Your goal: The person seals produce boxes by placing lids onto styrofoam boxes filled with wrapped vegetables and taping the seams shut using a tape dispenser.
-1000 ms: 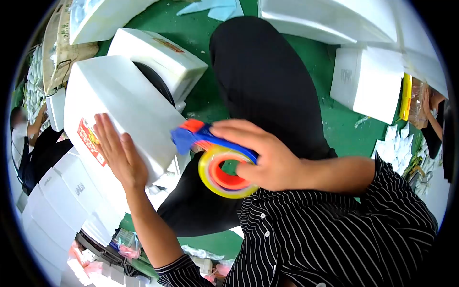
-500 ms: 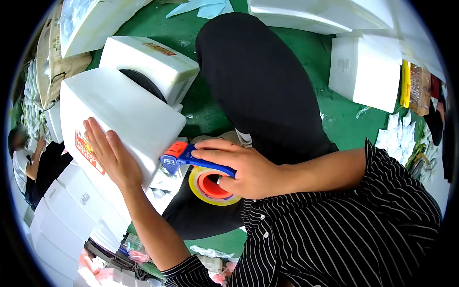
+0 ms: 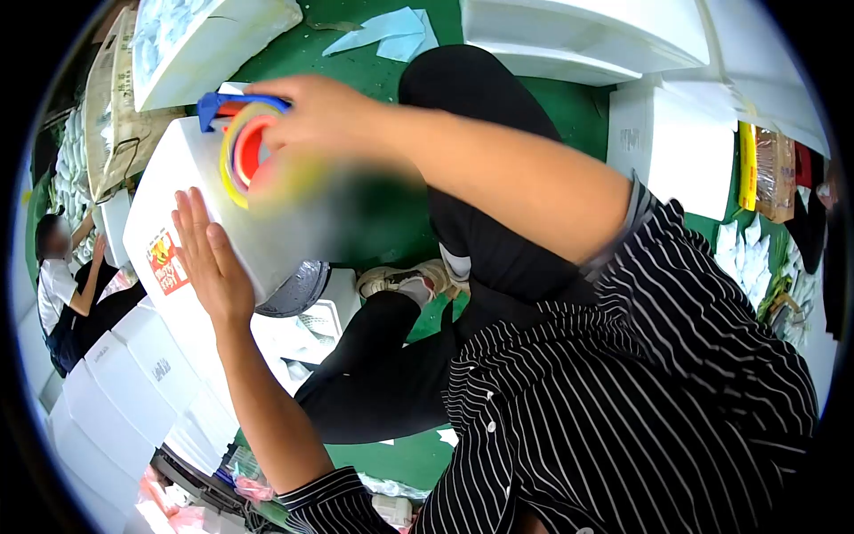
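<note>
A white foam box [image 3: 182, 151] with a red and yellow label [image 3: 165, 262] stands in front of me. My left hand [image 3: 213, 267] lies flat against it beside the label, fingers stretched out. My right hand [image 3: 325, 116] is wrapped round a blue tape dispenser [image 3: 209, 109] at the box's far upper edge. The yellow-edged tape roll [image 3: 229, 165] with its orange hub hangs below my fingers. Part of the box under my right forearm is blurred. A dark round object [image 3: 298, 289] shows beside the box's lower edge.
White foam boxes stand at the upper left, at the right [image 3: 672, 151] and in a stack [image 3: 116, 383] at lower left. Blue sheets [image 3: 387, 34] lie on the green floor. A seated person [image 3: 67, 285] is at the far left. White packets [image 3: 743, 258] lie at right.
My right hand has swung up and left with the tape dispenser, from the box's near edge to its far upper edge. My left hand stays flat on the box.
</note>
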The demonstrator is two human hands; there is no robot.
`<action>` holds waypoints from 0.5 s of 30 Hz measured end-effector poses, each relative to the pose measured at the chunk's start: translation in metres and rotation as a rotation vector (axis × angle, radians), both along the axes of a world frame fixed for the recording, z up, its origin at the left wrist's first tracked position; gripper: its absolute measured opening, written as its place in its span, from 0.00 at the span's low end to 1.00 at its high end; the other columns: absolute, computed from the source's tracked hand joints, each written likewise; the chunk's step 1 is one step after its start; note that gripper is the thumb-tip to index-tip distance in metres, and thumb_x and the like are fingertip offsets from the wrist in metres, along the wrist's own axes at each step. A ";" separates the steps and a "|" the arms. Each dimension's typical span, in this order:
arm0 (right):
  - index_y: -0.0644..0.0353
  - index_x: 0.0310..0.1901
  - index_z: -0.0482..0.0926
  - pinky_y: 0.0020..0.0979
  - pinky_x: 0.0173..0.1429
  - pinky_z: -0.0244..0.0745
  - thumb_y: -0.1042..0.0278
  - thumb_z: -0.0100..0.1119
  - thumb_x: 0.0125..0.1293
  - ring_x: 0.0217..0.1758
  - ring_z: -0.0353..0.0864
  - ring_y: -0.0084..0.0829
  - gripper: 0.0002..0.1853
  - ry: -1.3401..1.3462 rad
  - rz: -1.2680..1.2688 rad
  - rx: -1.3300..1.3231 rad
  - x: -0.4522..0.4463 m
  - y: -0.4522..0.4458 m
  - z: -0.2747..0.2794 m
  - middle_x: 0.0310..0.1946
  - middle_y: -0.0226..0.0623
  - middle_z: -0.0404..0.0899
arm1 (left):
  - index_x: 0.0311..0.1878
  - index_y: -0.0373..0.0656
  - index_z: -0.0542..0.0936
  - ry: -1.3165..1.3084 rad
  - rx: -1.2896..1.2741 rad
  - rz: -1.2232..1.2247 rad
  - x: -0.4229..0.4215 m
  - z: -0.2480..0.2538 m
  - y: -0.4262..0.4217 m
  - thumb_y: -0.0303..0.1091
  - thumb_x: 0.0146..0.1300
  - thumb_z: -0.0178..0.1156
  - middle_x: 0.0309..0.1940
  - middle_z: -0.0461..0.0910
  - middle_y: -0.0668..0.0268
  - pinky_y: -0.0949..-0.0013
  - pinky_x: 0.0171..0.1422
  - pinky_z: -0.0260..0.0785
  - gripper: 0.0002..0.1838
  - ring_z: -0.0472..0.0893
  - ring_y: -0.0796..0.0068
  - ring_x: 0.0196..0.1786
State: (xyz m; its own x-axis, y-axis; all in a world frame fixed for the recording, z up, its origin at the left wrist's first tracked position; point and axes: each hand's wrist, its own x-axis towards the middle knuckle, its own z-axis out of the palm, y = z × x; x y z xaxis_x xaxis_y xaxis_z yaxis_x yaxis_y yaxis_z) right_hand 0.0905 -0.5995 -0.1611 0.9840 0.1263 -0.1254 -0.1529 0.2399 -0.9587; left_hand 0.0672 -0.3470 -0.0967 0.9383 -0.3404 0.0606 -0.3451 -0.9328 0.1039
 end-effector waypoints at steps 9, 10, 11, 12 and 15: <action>0.62 0.71 0.71 0.39 0.70 0.72 0.74 0.60 0.60 0.69 0.75 0.48 0.34 -0.010 0.261 -0.137 -0.238 -0.020 0.021 0.69 0.50 0.70 | 0.80 0.50 0.64 -0.049 -0.116 0.054 0.026 -0.014 -0.007 0.50 0.84 0.31 0.82 0.57 0.55 0.51 0.86 0.42 0.30 0.49 0.49 0.85; 0.62 0.71 0.71 0.40 0.70 0.73 0.74 0.59 0.60 0.68 0.75 0.48 0.33 0.013 0.282 -0.125 -0.236 -0.019 0.022 0.69 0.49 0.69 | 0.80 0.50 0.65 -0.053 -0.115 0.054 0.027 -0.016 -0.006 0.50 0.83 0.31 0.82 0.57 0.55 0.51 0.86 0.42 0.30 0.49 0.49 0.85; 0.63 0.71 0.71 0.40 0.69 0.73 0.74 0.59 0.60 0.67 0.76 0.49 0.33 0.034 0.310 -0.116 -0.232 -0.018 0.023 0.70 0.49 0.69 | 0.80 0.50 0.65 -0.058 -0.116 0.060 0.028 -0.015 -0.008 0.51 0.83 0.31 0.82 0.57 0.55 0.51 0.86 0.42 0.30 0.49 0.49 0.85; 0.63 0.71 0.71 0.40 0.68 0.74 0.74 0.58 0.61 0.67 0.76 0.49 0.33 0.059 0.343 -0.106 -0.229 -0.016 0.026 0.70 0.48 0.69 | 0.80 0.50 0.65 -0.058 -0.115 0.064 0.028 -0.014 -0.009 0.51 0.83 0.31 0.82 0.57 0.55 0.51 0.86 0.42 0.30 0.49 0.49 0.85; 0.63 0.71 0.71 0.39 0.65 0.76 0.75 0.59 0.59 0.64 0.79 0.47 0.34 0.022 0.347 -0.102 -0.222 -0.002 0.020 0.70 0.46 0.69 | 0.80 0.50 0.65 -0.070 -0.117 0.079 0.027 -0.013 -0.012 0.51 0.83 0.32 0.82 0.58 0.55 0.50 0.85 0.43 0.30 0.50 0.49 0.85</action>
